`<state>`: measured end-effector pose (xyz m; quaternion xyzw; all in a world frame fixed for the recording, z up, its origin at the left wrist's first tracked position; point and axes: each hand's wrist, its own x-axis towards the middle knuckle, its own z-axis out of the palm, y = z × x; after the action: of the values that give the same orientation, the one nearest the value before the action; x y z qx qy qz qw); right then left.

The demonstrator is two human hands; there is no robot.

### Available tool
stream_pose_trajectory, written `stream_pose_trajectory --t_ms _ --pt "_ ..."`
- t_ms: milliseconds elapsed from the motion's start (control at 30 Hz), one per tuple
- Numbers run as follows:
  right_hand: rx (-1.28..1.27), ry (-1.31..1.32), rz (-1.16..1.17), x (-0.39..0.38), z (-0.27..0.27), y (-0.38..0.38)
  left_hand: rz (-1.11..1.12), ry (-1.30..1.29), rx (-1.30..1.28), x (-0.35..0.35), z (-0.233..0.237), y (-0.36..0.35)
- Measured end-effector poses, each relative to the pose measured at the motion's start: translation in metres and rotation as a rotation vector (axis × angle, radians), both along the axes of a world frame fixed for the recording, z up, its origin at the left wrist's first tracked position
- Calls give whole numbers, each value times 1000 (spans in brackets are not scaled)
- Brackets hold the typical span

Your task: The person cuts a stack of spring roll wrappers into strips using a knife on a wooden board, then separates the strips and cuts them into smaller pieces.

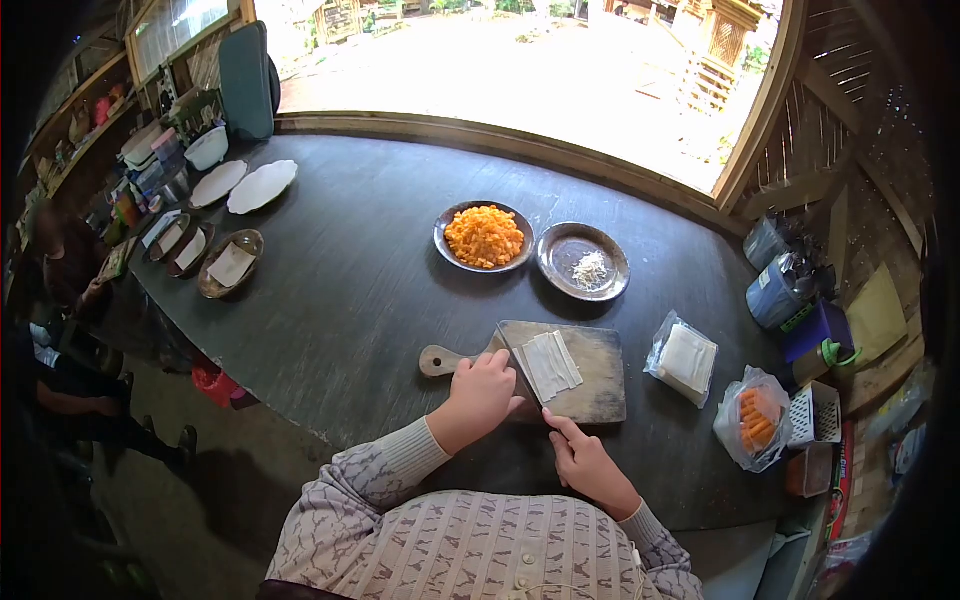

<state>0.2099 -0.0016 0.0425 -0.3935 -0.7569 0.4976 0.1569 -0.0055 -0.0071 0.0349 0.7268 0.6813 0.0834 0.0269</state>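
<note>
Close to the surface's [345,310] front edge, a cutting board [603,365] carries pale strips [548,367]. The right hand [588,462] grips a knife [524,376], blade along the strips' left side; the left hand [478,400] lies beside it, fingers bunched, whether pinching anything I cannot tell. Orange cubes [484,236] fill a bowl [442,256] farther back.

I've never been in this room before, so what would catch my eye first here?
Probably the heap of orange pieces, bright on a dark plate near the middle of the table. Next, the glaring window beyond it. Nearer, the right hand holds a knife beside pale strips on a wooden board.
</note>
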Motion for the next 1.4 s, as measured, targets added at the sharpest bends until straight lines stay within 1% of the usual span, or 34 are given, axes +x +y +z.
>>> stream_pose_trajectory --t_ms 200,267,333,400,500,633,700,733,800,967,1167,1400 --pt "6 -25 -3 5 2 -4 -7 -26 -5 -2 1 -2" --pt "-62 -39 -27 4 8 -6 -12 -60 26 -4 -4 -4" --pt "-62 -43 -31 3 10 -6 -21 -87 54 -5 -4 -4" --pt "-67 -48 -38 2 10 -8 -17 -87 11 -4 -1 -5" --pt "-51 -41 -40 1 9 -7 -27 -95 30 -5 -3 -5" --pt "-111 -13 -51 -2 8 -6 -29 -114 40 -7 -4 -5" --pt "-147 18 -76 -6 7 -5 -49 -182 92 -9 -8 -6" --pt "-127 32 -84 -11 6 -4 -54 -176 89 -11 -11 -6" --pt "-102 55 -98 -17 2 -2 -93 -273 84 -17 -13 -3" --pt "-64 107 -93 -18 2 -2 -51 -281 81 -20 -5 -5" --pt "-109 55 -60 -15 5 -3 -20 -260 90 -18 -8 -4" --pt "-97 23 -57 -16 4 -2 -23 -257 129 -18 -11 -3"
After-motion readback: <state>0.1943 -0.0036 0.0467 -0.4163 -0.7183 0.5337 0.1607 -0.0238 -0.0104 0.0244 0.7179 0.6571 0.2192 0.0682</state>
